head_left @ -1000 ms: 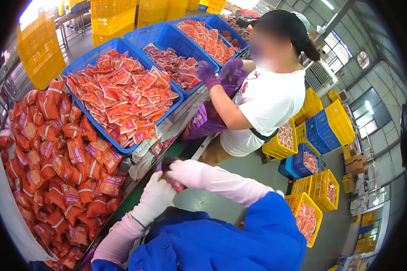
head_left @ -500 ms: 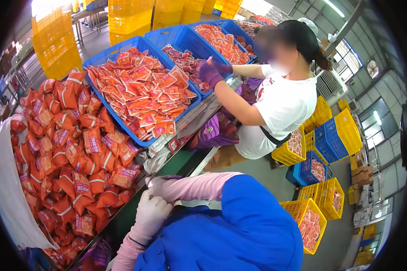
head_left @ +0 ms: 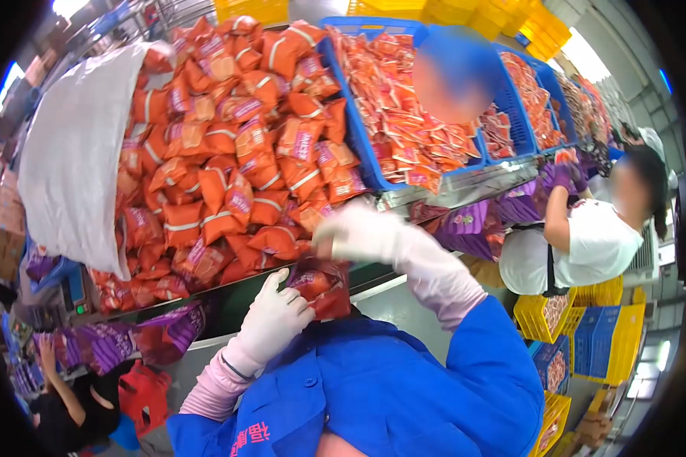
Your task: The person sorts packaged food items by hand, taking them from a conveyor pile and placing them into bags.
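Note:
My left hand (head_left: 273, 314), in a white glove, is closed at the near edge of a plastic bag (head_left: 322, 288) with reddish-orange contents, thumb and forefinger at its rim. The bag hangs in front of my chest at the table's near edge. My right hand (head_left: 358, 234), also white-gloved, is over the bag's far right side, fingers curled down and smeared by motion. Its fingertips are close to the nearest packets of a large heap of puffed orange snack packets (head_left: 240, 152). Whether it holds one I cannot tell.
A white sack (head_left: 76, 152) lies at the heap's left. Blue crates (head_left: 358, 145) of flat orange packets stand to its right. Purple bags (head_left: 469, 221) hang along the table edge. A co-worker (head_left: 587, 236) stands at right, another person (head_left: 76, 404) at lower left. Yellow crates (head_left: 545, 312) stand behind.
The view has swung, bringing the heap to the centre. My hands, close together before, are now apart, the right one raised towards the packets. The bag with orange contents now shows between them.

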Tool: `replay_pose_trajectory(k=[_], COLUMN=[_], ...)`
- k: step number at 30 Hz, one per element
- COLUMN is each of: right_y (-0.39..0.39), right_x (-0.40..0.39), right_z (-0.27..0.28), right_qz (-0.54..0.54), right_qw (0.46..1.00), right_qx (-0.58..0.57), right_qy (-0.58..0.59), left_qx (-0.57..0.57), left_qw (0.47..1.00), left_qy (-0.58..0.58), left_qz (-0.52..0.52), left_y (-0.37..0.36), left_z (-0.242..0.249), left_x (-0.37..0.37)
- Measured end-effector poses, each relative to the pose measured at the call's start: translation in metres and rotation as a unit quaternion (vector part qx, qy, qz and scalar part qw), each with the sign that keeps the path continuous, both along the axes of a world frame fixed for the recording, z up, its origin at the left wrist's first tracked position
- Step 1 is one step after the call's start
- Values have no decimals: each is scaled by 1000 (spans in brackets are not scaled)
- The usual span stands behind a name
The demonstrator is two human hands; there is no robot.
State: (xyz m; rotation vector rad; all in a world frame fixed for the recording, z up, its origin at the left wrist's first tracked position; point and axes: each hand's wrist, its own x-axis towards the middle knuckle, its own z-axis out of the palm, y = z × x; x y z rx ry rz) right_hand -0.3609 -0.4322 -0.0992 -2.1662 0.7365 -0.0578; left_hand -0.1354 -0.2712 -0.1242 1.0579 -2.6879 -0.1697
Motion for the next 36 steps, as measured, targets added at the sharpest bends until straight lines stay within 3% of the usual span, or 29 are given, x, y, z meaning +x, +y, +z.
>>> replay_pose_trajectory(k=[1,2,4,6,7,8,10,12,14,15,18,20,22,23,24,25,26,27,28,31,33,34,36], right_y=[-24,-63,-118,-161,-183,-184,-176,-146,-130,-123,-92,-55,6,33,67,84,103,112,121,132,127,120,103], right_x=[3,10,30,58,68,81,105,100,80,66,16,-28,-97,-146,-143,-201,-214,-241,-256,-246,-211,-189,-148], right_z=[-8,-24,-56,-93,-137,-162,-185,-201,-188,-186,-150,-79,-7,-38,27,32,37,24,9,-23,4,10,11], right_qz=[-113,-167,-171,-85,-90,-96,-240,-266,-308,-333,-403,-392,-454,-383,-517,-474,-506,-458,-506,-404,-298,-300,-121], right_qw=[990,981,937,848,803,809,898,898,924,924,894,884,819,862,732,795,773,791,832,907,915,916,874], right_qx=[-80,-81,-267,-455,-545,-538,-291,-291,-151,-138,-196,-46,236,-46,103,139,95,102,54,-116,-201,-197,-238], right_qy=[6,60,144,256,225,217,227,199,168,129,-28,-250,-261,-330,-431,-352,-372,-392,-220,-10,183,180,405], left_qx=[10,15,30,27,33,42,64,49,54,53,52,64,55,31,4,-44,-92,-138,-123,-118,-129,-139,-134], left_qw=[1000,1000,999,998,995,989,988,984,987,989,994,986,980,976,971,975,977,979,983,979,976,972,972], left_qy=[-15,-20,-21,-24,6,35,36,69,75,81,96,148,154,162,169,140,108,67,26,71,65,64,82], left_qz=[7,14,37,59,98,135,139,155,129,110,27,-43,-115,-144,-172,-167,-162,-135,-131,-154,-164,-181,-173], left_y=[6,12,23,29,30,31,28,23,11,3,-25,-44,-57,-61,-66,-72,-79,-90,-102,-109,-97,-89,-76], left_z=[-4,-9,-16,-12,-10,-7,6,18,24,21,16,11,11,7,-1,-9,-20,-36,-48,-67,-65,-61,-55], left_x=[4,8,12,13,12,12,10,0,-13,-21,-60,-101,-150,-175,-197,-216,-231,-241,-243,-216,-200,-192,-181])
